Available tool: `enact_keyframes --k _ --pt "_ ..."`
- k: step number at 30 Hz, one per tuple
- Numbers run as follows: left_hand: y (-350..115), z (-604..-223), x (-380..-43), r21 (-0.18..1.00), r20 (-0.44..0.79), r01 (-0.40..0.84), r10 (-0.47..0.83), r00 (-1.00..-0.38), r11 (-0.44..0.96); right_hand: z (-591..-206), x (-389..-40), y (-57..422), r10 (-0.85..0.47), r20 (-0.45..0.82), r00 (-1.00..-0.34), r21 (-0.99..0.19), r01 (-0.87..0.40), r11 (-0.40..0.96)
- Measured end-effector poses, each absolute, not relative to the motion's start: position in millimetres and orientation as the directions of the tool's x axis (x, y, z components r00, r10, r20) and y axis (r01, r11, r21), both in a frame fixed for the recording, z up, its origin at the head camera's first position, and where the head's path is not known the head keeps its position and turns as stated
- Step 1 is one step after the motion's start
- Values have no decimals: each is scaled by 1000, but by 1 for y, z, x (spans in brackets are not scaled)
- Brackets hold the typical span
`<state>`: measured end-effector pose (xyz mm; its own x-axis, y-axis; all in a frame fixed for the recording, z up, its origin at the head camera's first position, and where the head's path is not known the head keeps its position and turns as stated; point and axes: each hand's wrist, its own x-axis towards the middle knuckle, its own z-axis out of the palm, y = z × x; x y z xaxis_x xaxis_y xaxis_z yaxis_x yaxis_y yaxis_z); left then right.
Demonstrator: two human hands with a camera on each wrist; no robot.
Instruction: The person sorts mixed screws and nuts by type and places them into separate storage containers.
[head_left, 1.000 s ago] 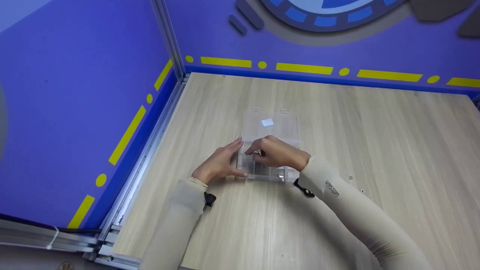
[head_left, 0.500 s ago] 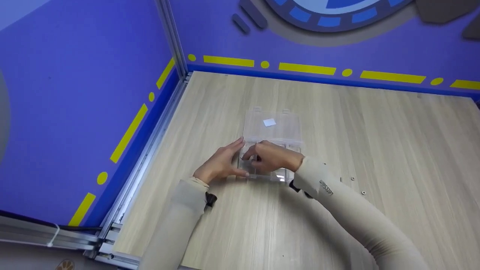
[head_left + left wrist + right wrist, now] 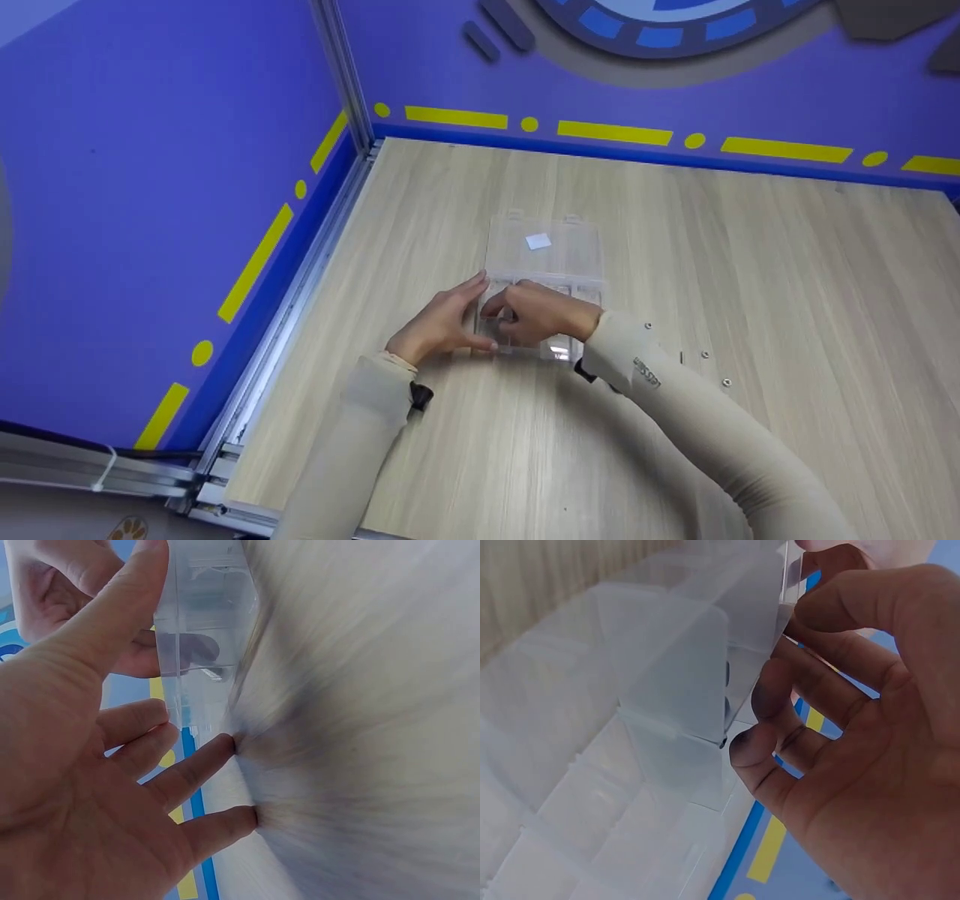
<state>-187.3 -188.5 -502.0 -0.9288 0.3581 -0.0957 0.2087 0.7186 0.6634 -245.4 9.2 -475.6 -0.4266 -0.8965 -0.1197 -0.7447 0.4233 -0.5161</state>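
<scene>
Box (image 3: 589, 292) of clear plastic stands on the wood-grain surface (image 3: 750, 240), at 12 o'clock from the person, its lid (image 3: 570, 255) laid back towards 12 with a white label (image 3: 538, 241) on it. Dividers split the base into compartments.

At the base's 9 o'clock side is the left hand (image 3: 448, 315). Its fingers (image 3: 191, 776) are loose and spread, not clenched; the thumb lies at the near corner, the other tips towards the far one, so the hand brackets that end. In the left wrist view two fingertips come down to the surface beside the box.

From 3 o'clock the right hand (image 3: 544, 311) reaches across the base, its fingertips at the compartments on the 9 o'clock side. Those fingers are bent, and I cannot tell whether they grasp anything, as the tips are partly hidden. The right wrist view shows curled tips close to a divider (image 3: 679, 675).

Well apart from the box lie three small metal pieces (image 3: 727, 383) and a thin pin (image 3: 682, 357), between 3 and 4 o'clock. Beige sleeves (image 3: 345, 442) come in from 8 and 4 o'clock. Beyond the surface, at 12, rises a blue wall (image 3: 637, 101) with yellow marks.
</scene>
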Motion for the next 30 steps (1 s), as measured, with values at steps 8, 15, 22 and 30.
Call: enact_keyframes --k 8,15,22,30 --pt "-189 -503 -189 670 -90 217 368 -926 710 -477 -245 9 -898 -101 -427 -514 -751 415" --pt "-190 -501 -187 677 -85 218 368 -926 703 -475 -243 11 -901 -78 -427 -505 -762 405" --pt "-187 -500 -188 679 -98 210 371 -923 703 -462 -243 40 -865 85 -494 -465 -788 404" --pt "-186 -501 -188 684 -127 170 344 -930 710 -452 -246 102 -788 216 -576 -408 -787 463"
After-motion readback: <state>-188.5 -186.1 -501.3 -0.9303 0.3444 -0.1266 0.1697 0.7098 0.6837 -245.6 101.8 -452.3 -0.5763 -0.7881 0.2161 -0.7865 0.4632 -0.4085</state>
